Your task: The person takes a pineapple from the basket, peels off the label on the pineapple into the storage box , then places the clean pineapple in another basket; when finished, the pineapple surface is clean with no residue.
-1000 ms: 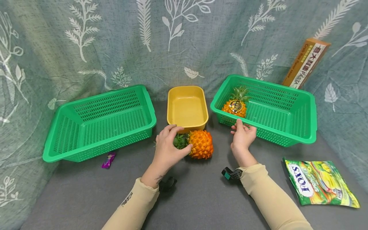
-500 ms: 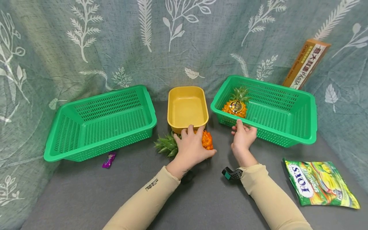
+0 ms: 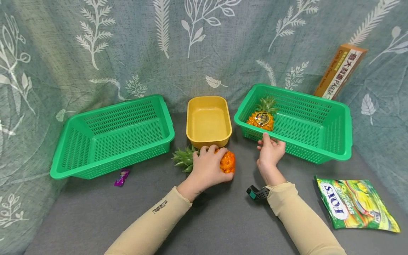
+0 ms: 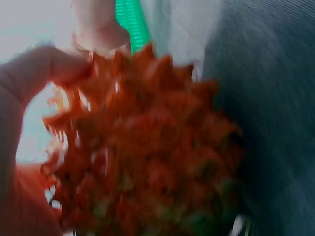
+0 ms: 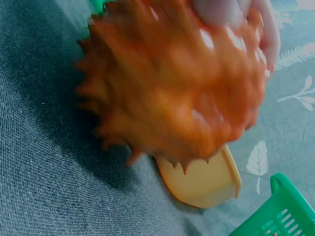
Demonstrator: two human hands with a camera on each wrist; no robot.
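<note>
Pineapple (image 3: 228, 163), left hand (image 3: 206, 168) now gripping it, fingers spread earlier

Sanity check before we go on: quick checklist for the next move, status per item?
1. Left grip on orange pineapple: ok, fingers curled over it.
2. Pineapple upright: not ok, lying on its side, leaves to the left.
3. Pineapple clear of yellow tub: cannot tell, hand covers part of the gap.
4. Right grip holding right green basket: cannot tell, thumb at front rim, contact unclear.
5. Labelled pineapple inside that basket: ok, at its left end.
</note>
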